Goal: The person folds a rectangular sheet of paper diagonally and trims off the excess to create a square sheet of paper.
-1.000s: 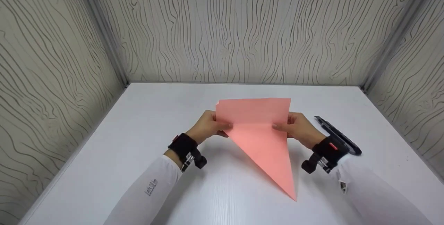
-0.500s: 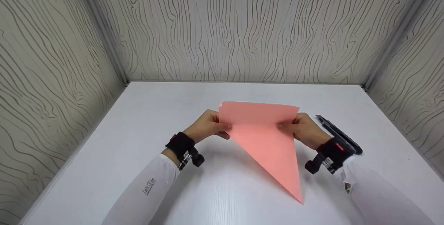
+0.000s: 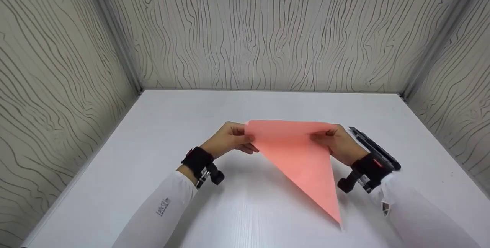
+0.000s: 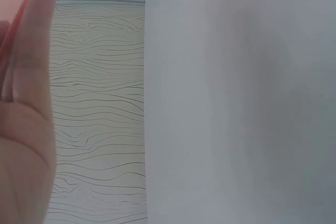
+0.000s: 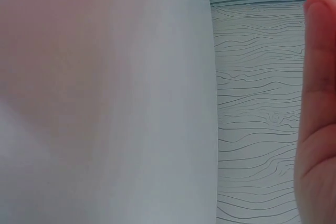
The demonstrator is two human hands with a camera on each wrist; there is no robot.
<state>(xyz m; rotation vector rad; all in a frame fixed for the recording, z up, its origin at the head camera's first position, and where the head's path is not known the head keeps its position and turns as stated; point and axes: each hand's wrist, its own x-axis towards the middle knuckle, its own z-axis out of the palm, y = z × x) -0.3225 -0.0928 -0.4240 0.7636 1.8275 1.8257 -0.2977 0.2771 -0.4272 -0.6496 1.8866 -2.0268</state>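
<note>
A folded sheet of pink paper (image 3: 302, 160) is held up over the white table, its long point slanting down toward the front right. My left hand (image 3: 229, 137) pinches the paper's left edge, thumb on the near face and fingers behind. On the opposite edge my right hand (image 3: 338, 144) pinches it the same way, its thumb lying across the near face. The left wrist view catches part of my left hand (image 4: 26, 114) with a strip of pink paper at the top left. My right hand (image 5: 317, 119) borders the right wrist view, paper above its fingertip.
A black utility knife (image 3: 375, 148) lies on the white table (image 3: 172, 118) beyond my right wrist, its tip pointing to the back. Panels with a wood-grain pattern (image 3: 245, 30) enclose the table at the back and both sides. Each wrist wears a black strap with a small camera.
The paper and my right hand have shifted slightly right. Its top edge has tipped down toward me, so less of the upper part shows. Both hands keep their grip.
</note>
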